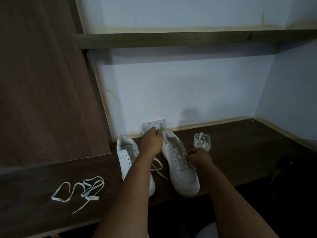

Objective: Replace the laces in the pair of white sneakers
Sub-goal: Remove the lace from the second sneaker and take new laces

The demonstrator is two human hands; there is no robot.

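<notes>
Head camera looks down on a dark wooden desk [240, 152] set against a pale wall, and both arms are out over the pair of white sneakers. Left hand [151, 140] is raised up past the heel of the right-side sneaker [181, 170], fingers curled tight around the lace [173, 148], which runs taut from that fist down to the eyelets. Right hand [199, 156] sits at the outer edge of the same shoe, fingers bent in at the eyelet row; it looks to be pinching the lace there, though the dim light makes that hard to confirm. More of the lace trails loose on the desk between the two shoes. Left-side sneaker [127, 157] stands just beside, toe toward the camera, its eyelets bare, partly hidden under the left forearm. A separate white lace [80, 191] lies in loose loops well off to the left. Beyond the right hand, a small clear plastic box [202, 140] holds another coiled lace. A wall socket [154, 125] sits behind the left hand.
</notes>
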